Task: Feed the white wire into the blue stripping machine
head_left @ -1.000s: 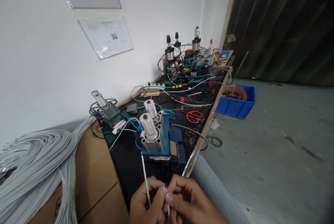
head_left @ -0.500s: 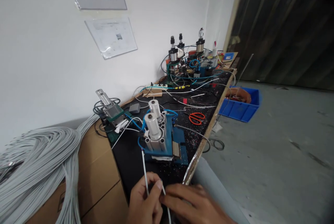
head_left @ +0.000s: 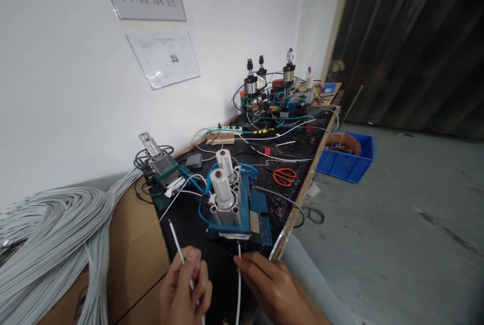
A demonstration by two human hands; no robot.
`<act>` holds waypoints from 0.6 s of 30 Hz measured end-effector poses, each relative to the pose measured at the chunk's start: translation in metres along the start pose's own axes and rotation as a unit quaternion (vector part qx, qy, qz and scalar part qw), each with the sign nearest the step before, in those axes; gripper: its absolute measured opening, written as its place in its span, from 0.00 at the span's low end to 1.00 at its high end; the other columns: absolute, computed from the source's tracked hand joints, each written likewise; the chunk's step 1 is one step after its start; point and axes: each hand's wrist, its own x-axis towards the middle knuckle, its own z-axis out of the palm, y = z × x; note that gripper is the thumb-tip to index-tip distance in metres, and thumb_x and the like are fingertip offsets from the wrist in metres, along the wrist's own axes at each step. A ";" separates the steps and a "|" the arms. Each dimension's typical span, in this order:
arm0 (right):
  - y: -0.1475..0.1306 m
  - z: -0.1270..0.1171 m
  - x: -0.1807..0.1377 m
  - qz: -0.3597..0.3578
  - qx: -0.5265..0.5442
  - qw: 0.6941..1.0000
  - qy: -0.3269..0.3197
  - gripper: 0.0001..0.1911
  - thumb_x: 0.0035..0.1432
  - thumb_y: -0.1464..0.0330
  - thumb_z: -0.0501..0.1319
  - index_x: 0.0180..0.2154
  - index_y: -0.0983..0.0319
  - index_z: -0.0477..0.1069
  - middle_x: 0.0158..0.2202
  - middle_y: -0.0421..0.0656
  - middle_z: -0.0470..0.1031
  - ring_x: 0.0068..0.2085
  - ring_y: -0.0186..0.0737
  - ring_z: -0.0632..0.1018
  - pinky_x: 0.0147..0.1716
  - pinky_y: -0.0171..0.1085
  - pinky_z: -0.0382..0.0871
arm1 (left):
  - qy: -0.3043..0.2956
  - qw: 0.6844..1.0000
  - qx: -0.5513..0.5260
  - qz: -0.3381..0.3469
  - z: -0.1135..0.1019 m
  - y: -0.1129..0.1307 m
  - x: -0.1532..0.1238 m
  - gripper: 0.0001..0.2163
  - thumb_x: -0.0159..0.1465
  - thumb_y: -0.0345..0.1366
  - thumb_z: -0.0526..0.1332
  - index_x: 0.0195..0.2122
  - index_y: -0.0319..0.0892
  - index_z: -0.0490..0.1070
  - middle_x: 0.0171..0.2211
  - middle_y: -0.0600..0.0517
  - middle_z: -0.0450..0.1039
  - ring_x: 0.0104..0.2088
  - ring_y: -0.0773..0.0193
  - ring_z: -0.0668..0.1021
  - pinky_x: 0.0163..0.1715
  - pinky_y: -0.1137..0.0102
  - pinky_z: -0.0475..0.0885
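While one white wire [head_left: 238, 274] is fed by the right hand [head_left: 270, 287], pinched at the fingertips, into the front of the blue pneumatic press [head_left: 234, 204], a second white wire [head_left: 177, 241] is gripped in the closed left hand [head_left: 185, 289], left of the press. Orange scissors [head_left: 283, 174] lie beyond the press on the black bench [head_left: 189, 224]; grey cable coils [head_left: 49, 234] are heaped far to its left.

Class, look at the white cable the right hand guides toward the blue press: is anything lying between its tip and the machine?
Nothing visible does. The right hand holds the white cable, whose tip already reaches the front of the blue press.
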 end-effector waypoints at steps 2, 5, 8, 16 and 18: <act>0.003 0.005 0.001 0.010 -0.001 1.000 -0.002 0.21 0.78 0.69 0.40 0.52 0.63 0.70 0.39 0.46 0.79 0.36 0.40 0.84 0.33 0.34 0.81 | -0.003 1.000 -0.005 0.004 0.001 0.000 0.000 0.28 0.43 0.57 0.80 0.23 0.40 0.68 0.19 0.60 0.64 0.13 0.79 0.58 0.09 0.84 0.54; 0.006 0.011 0.004 0.024 0.004 1.000 -0.001 0.22 0.78 0.69 0.39 0.52 0.63 0.70 0.39 0.47 0.79 0.37 0.42 0.84 0.33 0.37 0.83 | -0.013 1.000 -0.004 -0.003 0.001 0.000 0.000 0.28 0.44 0.58 0.79 0.22 0.40 0.68 0.16 0.61 0.60 0.12 0.79 0.57 0.09 0.85 0.54; 0.008 0.015 0.005 0.032 0.009 0.999 -0.003 0.20 0.77 0.71 0.41 0.52 0.63 0.71 0.39 0.47 0.79 0.38 0.44 0.84 0.34 0.39 0.83 | -0.017 1.000 -0.003 -0.009 0.000 -0.001 0.000 0.28 0.44 0.59 0.78 0.22 0.40 0.68 0.15 0.62 0.58 0.12 0.78 0.57 0.09 0.85 0.54; 0.016 0.025 0.005 0.056 0.004 0.998 -0.006 0.18 0.67 0.83 0.52 0.52 0.63 0.71 0.43 0.48 0.80 0.41 0.48 0.84 0.38 0.44 0.84 | -0.028 1.000 -0.008 0.000 -0.005 -0.006 0.002 0.26 0.45 0.56 0.79 0.23 0.39 0.71 0.18 0.59 0.65 0.12 0.79 0.57 0.08 0.85 0.52; 0.016 0.025 0.005 0.056 0.005 0.998 -0.017 0.20 0.64 0.85 0.54 0.53 0.64 0.70 0.45 0.49 0.80 0.42 0.49 0.84 0.39 0.44 0.84 | -0.029 1.000 -0.006 -0.005 -0.004 -0.006 0.002 0.26 0.46 0.56 0.79 0.23 0.39 0.71 0.17 0.60 0.63 0.12 0.79 0.57 0.08 0.85 0.52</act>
